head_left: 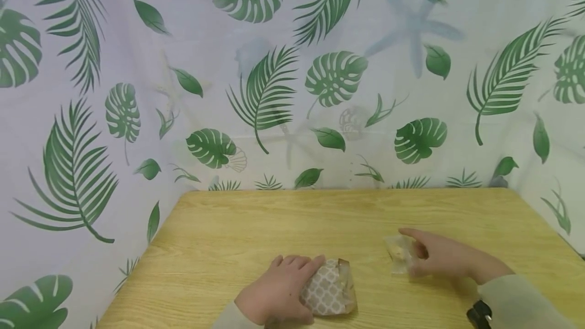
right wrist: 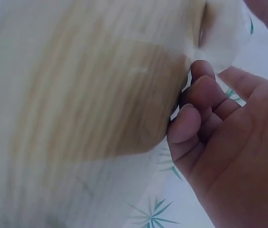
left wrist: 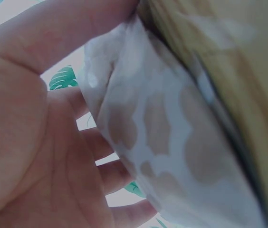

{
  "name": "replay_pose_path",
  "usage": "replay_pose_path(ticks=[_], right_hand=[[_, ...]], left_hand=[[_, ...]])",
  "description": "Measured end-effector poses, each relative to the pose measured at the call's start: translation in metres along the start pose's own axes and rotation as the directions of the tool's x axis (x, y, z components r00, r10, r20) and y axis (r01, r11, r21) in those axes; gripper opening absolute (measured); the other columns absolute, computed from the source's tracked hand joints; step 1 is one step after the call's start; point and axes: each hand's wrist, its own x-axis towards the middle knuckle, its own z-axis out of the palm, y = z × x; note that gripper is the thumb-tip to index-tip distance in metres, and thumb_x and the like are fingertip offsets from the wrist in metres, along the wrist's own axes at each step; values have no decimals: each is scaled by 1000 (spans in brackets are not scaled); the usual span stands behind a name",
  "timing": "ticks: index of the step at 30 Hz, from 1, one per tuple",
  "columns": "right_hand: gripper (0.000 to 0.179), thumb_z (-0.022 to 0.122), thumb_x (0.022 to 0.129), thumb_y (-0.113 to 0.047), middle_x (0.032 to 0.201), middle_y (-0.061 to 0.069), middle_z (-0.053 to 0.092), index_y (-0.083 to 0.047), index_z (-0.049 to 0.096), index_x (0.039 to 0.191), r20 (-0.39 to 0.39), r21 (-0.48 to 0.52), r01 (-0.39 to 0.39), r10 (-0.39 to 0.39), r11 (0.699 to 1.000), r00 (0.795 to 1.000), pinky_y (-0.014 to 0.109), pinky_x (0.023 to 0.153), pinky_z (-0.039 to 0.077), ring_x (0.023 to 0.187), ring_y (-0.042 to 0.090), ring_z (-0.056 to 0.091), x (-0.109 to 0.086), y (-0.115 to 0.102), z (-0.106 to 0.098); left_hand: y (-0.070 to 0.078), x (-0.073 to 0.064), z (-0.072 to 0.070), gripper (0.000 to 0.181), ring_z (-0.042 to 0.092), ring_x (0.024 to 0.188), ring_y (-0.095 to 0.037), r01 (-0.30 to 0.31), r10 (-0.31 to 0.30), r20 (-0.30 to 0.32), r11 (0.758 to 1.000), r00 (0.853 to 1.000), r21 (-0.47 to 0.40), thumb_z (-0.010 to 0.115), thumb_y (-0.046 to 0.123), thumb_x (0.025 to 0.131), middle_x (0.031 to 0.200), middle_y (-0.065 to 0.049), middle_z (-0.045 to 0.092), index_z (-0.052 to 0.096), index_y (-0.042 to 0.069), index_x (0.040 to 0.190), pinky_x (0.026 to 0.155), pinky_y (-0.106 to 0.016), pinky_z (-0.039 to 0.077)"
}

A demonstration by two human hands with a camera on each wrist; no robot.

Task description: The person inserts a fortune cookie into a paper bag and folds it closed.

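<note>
A pouch (head_left: 325, 288) with a white lattice pattern on grey-beige lies on the wooden table, its right end brown and crinkled. My left hand (head_left: 284, 288) grips its left side; in the left wrist view the thumb is on one face of the pouch (left wrist: 172, 142) and the fingers are behind it. Farther right, a small clear packet (head_left: 398, 254) with something pale yellow inside is at the fingers of my right hand (head_left: 445, 257), which holds its right side. The right wrist view shows several curled fingers (right wrist: 186, 124) beside the clear packet (right wrist: 222, 35). Its contents are blurred.
The wood-grain table (head_left: 274, 217) has rounded far corners. Behind it and along the sides hangs a white cloth (head_left: 283, 105) printed with green leaves and faint starfish. A black band (head_left: 480, 314) is on the right wrist.
</note>
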Motion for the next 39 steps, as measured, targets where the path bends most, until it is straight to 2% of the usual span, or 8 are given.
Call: replay_pose_path(ticks=[3,7,16,22,24,28,32,39], right_hand=[[101,83,82,-36,91,6,50,1,26,158,4,14,-22,22,1000,1000,33,67,36,82,21,47,-2,-2,1],[102,84,82,-32,85,5,49,1,25,158,13,38,-37,37,999,999,30,59,34,73,19,45,-3,-4,2],[84,85,81,-36,86,1,50,0,46,147,5,-50,24,-24,998,1000,31,63,36,75,15,45,-2,3,5],[74,83,83,-34,93,-1,56,-6,53,144,-11,-80,-15,14,997,1000,35,69,41,82,18,49,-1,2,10],[72,83,83,-36,94,-3,57,-7,55,142,-24,-101,-28,25,994,999,35,71,42,83,17,50,-2,-1,12],[68,82,83,-41,86,-6,56,-7,58,137,-53,-123,-3,-4,992,999,31,67,41,76,12,50,-6,-9,17],[70,81,84,-43,80,-6,55,-4,57,136,-63,-102,30,-37,994,997,29,64,41,70,9,50,-10,-19,20],[67,80,85,-44,78,-6,55,-4,58,134,-70,-79,39,-45,996,996,27,58,43,65,8,50,-11,-29,30]], left_hand=[[1,0,-2,108,37,141,-21,8,-8,9,1000,1000,1,88,44,73,152,8,43,27,31,161,114,-61,27],[2,1,-2,108,37,142,-20,12,-12,14,1000,1000,-3,88,44,73,152,9,42,27,31,161,114,-60,27],[1,1,-1,109,37,141,-21,5,-5,3,1000,1000,4,88,45,72,152,9,43,26,32,161,114,-60,27],[1,1,0,108,37,141,-22,8,-8,4,1000,1000,-3,88,45,73,152,8,43,26,32,161,114,-60,26],[2,0,-1,108,37,141,-22,8,-8,3,1000,1000,-4,88,45,73,152,8,43,27,32,161,114,-61,27],[2,0,-2,108,37,141,-22,3,-3,2,1000,1000,2,88,44,73,152,8,43,26,31,161,114,-61,27],[2,-1,-2,108,36,142,-22,-6,6,5,1000,1000,6,88,43,75,153,7,42,25,30,161,115,-60,26],[3,0,-2,109,36,142,-22,-3,3,13,1000,1000,1,88,44,75,153,7,42,24,31,162,115,-60,25]])
